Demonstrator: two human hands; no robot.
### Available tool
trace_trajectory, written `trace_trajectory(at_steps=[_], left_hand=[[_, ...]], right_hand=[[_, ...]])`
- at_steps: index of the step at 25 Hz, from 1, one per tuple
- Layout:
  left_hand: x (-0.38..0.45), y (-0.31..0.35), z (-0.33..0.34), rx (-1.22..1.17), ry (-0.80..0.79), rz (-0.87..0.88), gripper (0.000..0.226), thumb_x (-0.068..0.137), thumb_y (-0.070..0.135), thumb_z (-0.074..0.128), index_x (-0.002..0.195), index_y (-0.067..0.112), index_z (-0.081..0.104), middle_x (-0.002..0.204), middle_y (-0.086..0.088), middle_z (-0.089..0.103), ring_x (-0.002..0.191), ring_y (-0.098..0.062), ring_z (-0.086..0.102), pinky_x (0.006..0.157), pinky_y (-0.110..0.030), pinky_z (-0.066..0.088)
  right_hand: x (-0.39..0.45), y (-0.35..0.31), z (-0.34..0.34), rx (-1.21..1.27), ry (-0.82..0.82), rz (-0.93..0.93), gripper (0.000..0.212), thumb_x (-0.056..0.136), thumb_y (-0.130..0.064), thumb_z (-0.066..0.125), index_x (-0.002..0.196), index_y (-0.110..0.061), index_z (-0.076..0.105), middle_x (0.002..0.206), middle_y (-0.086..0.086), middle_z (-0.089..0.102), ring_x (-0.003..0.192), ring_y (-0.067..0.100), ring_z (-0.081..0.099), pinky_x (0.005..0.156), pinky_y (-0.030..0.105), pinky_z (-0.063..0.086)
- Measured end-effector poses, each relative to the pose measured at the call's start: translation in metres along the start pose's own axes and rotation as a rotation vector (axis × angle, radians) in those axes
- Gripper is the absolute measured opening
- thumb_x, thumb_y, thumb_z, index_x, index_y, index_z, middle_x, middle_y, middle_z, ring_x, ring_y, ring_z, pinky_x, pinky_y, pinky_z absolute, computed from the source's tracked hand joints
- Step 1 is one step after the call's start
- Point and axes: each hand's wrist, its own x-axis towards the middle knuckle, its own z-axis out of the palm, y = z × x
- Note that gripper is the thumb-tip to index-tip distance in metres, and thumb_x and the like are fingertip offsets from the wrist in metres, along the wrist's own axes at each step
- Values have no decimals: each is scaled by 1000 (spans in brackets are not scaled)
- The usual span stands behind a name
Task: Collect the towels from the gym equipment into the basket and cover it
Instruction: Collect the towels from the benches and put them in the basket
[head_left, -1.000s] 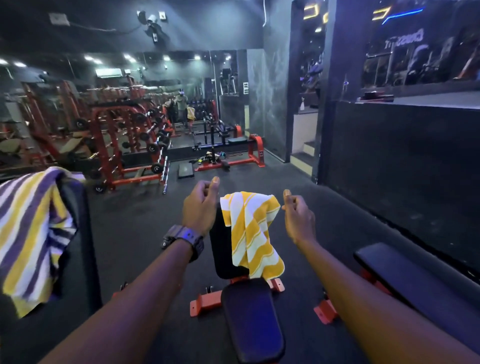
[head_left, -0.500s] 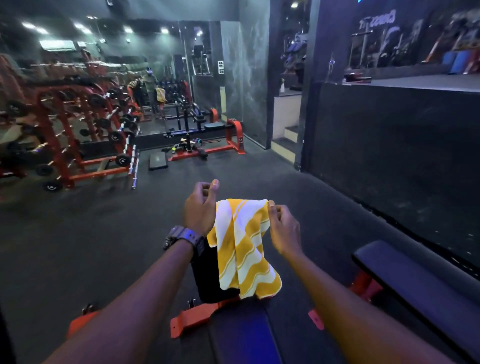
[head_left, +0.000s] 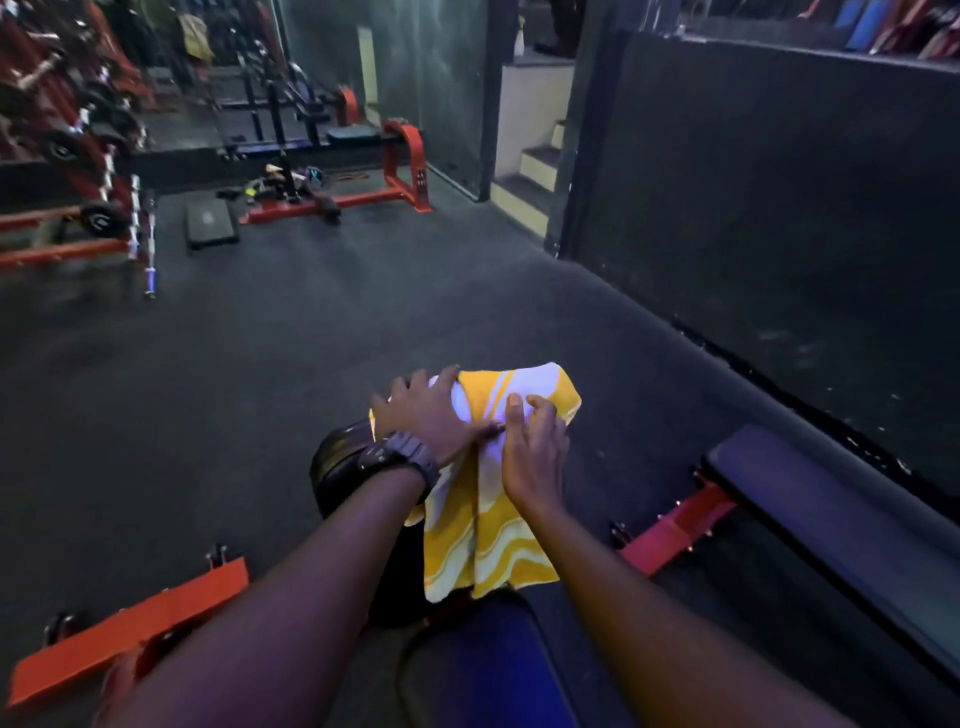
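A yellow and white striped towel (head_left: 488, 540) hangs over the upright backrest of a black gym bench (head_left: 337, 467) just in front of me. My left hand (head_left: 426, 421), with a dark watch at the wrist, lies flat on the towel's top left, fingers spread. My right hand (head_left: 535, 447) rests on the towel's top right, fingers curled into the cloth. Both hands touch the towel; the towel still lies on the backrest. The bench's blue-black seat (head_left: 488, 670) is below it. No basket is in view.
A second flat bench (head_left: 831, 519) with a red frame stands to the right along a dark wall (head_left: 779, 208). Orange bench feet (head_left: 130, 623) stick out at lower left. Red weight racks (head_left: 78, 156) and a red bench frame (head_left: 395, 171) stand at the far left; steps (head_left: 530, 176) rise beyond.
Both hands have come down from beside the towel onto its top. I have moved closer and look further down; the purple and yellow towel at the left has left the view.
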Motion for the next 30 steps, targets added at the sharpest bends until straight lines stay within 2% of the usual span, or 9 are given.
trace_trajectory(at_steps=[4,7,13,17,22,24,26,28,30], left_hand=[[7,0,-1,-294,152,120,52,71,61,57,113,31,63,115,-1,66,108,-32,62,83,-38,50],[8,1,-10,-533,258,107,21,75,30,67,94,21,64,96,-5,69,93,-35,64,66,-29,36],[-18,3,-55,-637,418,13,24,67,27,53,89,22,57,79,-6,66,80,-39,63,65,-30,34],[-50,5,-102,-660,454,-45,19,69,30,52,87,24,54,77,-7,65,77,-40,61,64,-35,42],[-111,33,-183,-1062,430,12,10,67,16,56,77,16,58,64,2,56,61,-16,50,57,-26,40],[-140,45,-214,-1307,380,4,13,69,1,55,77,10,60,63,1,55,57,-10,49,58,-25,42],[-174,46,-240,-1475,332,7,26,68,-5,53,92,0,62,79,-13,57,73,-19,55,72,-36,46],[-206,34,-259,-1571,309,-5,35,68,-4,52,102,2,62,94,-19,57,87,-30,56,83,-49,48],[-236,15,-277,-1560,358,-11,26,71,-1,56,94,9,62,93,-17,61,89,-32,59,87,-48,51]], right_hand=[[7,-7,0,19,36,-18,44,99,-49,43,128,-17,55,130,12,53,125,30,45,103,33,31],[3,-20,0,63,22,-37,47,100,-51,43,132,-18,52,132,11,51,127,30,43,107,39,33],[-9,-62,-35,54,154,-252,65,89,-65,36,128,-16,54,125,9,56,121,29,47,102,34,32],[-26,-96,-68,-21,220,-341,71,81,-76,39,132,-29,52,132,4,50,121,27,44,100,47,39],[-76,-130,-102,94,-271,-511,114,54,-86,61,152,-53,14,162,-2,17,149,16,21,116,41,30],[-95,-145,-116,194,-333,-589,125,49,-80,73,152,-54,6,157,-9,26,143,10,33,108,32,36],[-115,-163,-129,263,-367,-644,130,46,-78,78,152,-56,5,154,-15,32,136,4,38,103,28,36],[-138,-183,-135,285,-412,-719,126,49,-78,78,151,-58,7,156,-12,37,134,5,42,101,28,38],[-164,-202,-132,290,-459,-798,114,56,-75,77,149,-59,13,152,-9,46,131,10,49,95,26,41]])
